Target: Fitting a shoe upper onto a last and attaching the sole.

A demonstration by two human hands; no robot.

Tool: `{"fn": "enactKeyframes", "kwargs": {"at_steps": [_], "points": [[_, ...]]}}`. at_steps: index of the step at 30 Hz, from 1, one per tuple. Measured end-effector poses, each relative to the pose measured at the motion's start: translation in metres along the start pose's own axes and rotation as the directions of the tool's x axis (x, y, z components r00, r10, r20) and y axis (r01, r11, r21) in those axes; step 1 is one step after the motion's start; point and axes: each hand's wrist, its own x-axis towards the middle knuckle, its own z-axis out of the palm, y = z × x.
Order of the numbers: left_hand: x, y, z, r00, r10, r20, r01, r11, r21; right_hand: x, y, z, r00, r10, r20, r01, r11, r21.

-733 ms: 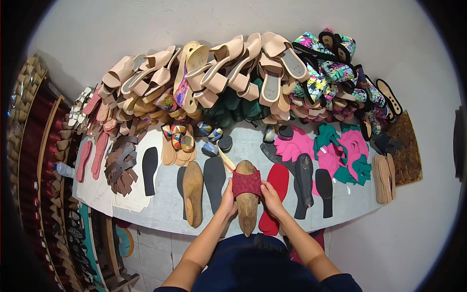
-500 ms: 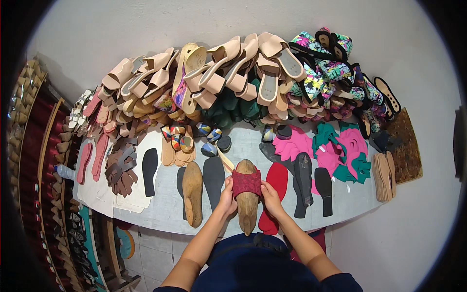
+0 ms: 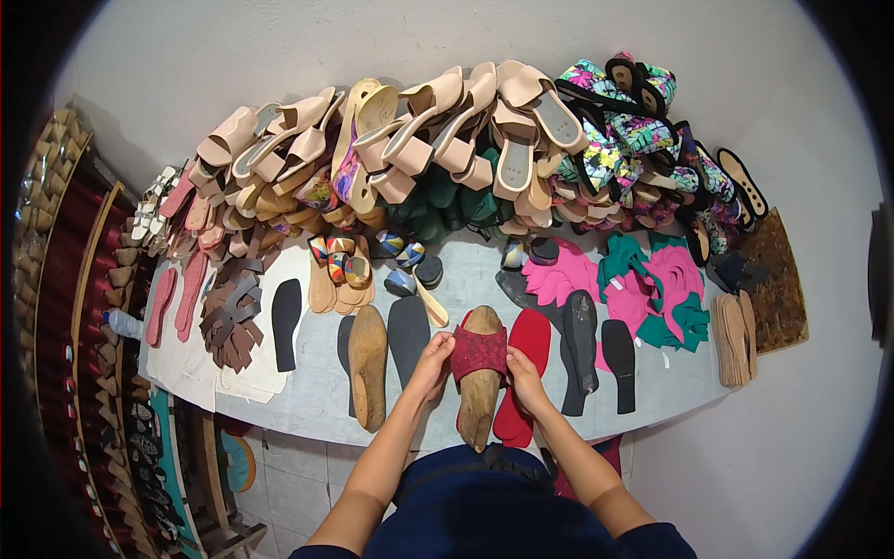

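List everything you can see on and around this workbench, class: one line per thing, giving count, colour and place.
Wooden shoe last: one, tan, bench front centre, wrapped by the strap.
Dark red fabric strap: one, across that last.
Second wooden last: one, tan, lying left of it.
Red insole: one, just right of the wrapped last.
Black soles: several, flat on the bench.
Beige sandals: many, heaped at the back wall.
Patterned sandals: many, multicoloured, back right.
Pink and green fabric pieces: several, right of centre.
Brown cut straps: a pile, bench left.
Left hand: grip on the strap's left edge.
Right hand: grip on its right edge.
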Motion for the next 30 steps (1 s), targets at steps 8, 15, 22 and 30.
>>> {"fn": "enactKeyframes", "kwargs": {"at_steps": [8, 15, 22, 30], "points": [[0.0, -0.001, -0.003, 0.999, 0.051, -0.017, -0.047, 0.979, 0.198, 0.005, 0.002, 0.024, 0.997, -0.054, -0.045, 0.064, 0.967, 0.248], [0.003, -0.005, -0.008, 0.997, 0.072, -0.016, -0.065, 0.964, 0.26, 0.003, -0.003, 0.027, 0.993, -0.111, -0.03, 0.114, 0.983, 0.144], [0.011, -0.003, -0.006, 0.991, 0.129, 0.019, -0.127, 0.927, 0.353, 0.008, -0.002, 0.028, 0.994, -0.103, -0.039, 0.109, 0.972, 0.209], [0.018, -0.024, 0.007, 0.995, 0.068, -0.076, -0.08, 0.985, -0.154, 0.008, -0.002, 0.036, 0.996, -0.082, -0.035, 0.088, 0.96, 0.266]]}}
